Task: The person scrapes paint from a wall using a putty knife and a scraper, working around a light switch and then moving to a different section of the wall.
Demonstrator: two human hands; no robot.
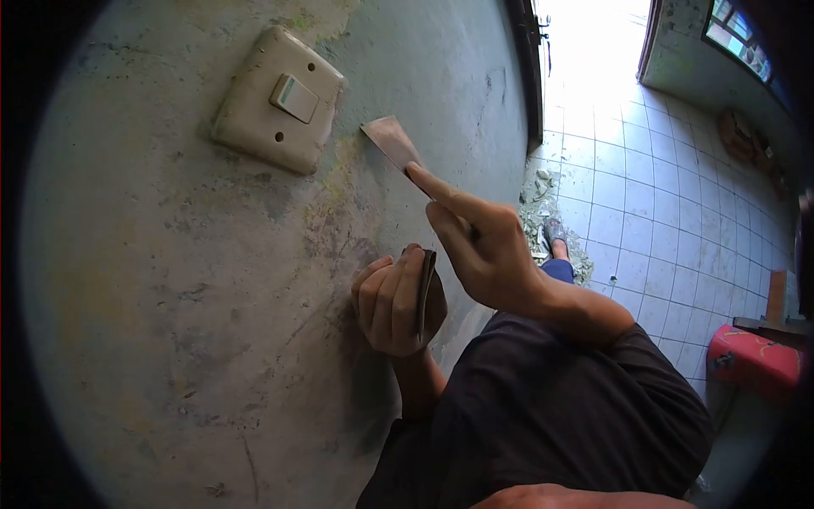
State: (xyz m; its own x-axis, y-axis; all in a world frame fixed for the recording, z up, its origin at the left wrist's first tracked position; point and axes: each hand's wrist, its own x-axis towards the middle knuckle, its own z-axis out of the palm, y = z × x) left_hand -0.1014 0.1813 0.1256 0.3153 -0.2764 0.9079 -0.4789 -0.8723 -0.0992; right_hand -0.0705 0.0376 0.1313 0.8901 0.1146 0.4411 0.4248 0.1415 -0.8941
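Observation:
In my right hand is a scraper with a thin, flat blade; my index finger lies stretched along it. The blade's wide edge is right at the wall, just to the right of a light switch on a cream plate. Lower down, my left hand is closed around a thin dark flat piece, its fingers bent and close to the wall. Most of that piece is hidden by the fingers. The wall has rough, patchy paint with yellowish and grey marks around the switch.
Paint flakes and debris lie on the tiled floor along the wall's foot, by my foot. A doorway lets in bright light. At the right stand a red object and a brown board.

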